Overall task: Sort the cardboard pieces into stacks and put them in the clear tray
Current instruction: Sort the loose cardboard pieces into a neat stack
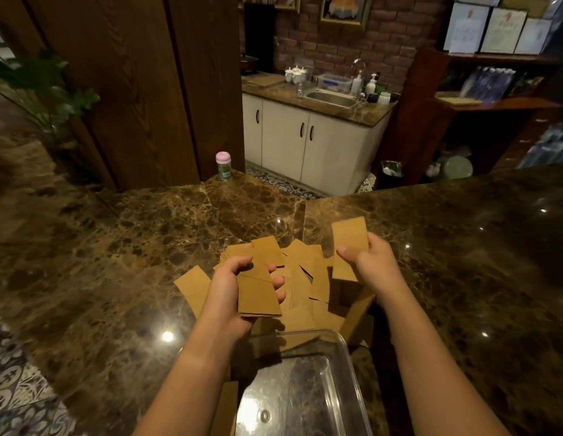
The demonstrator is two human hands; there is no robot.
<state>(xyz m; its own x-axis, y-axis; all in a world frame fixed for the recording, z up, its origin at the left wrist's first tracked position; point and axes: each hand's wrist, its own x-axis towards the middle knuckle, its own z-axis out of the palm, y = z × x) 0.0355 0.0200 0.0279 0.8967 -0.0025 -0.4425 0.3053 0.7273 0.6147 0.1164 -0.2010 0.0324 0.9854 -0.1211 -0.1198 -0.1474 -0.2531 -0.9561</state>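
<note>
Nearest the camera, the clear tray (343, 344) is set on the marble bench (116, 247), seemingly empty, presumably kept close so finished stacks can be dropped in. Just beyond it, loose cardboard pieces (308, 278) are scattered in an overlapping heap. A gathered stack (258, 294) is gripped in the left hand (233, 287), fingers curled round its edges, probably to keep the pieces aligned. A single cardboard piece (349, 243) is pinched by the right hand (371, 262) and held raised above the heap, both forearms extended forward.

One clear tray (346, 347), one pink-capped bottle (223, 166) — cardboard pieces (305, 278) overlap, too many to count.
</note>
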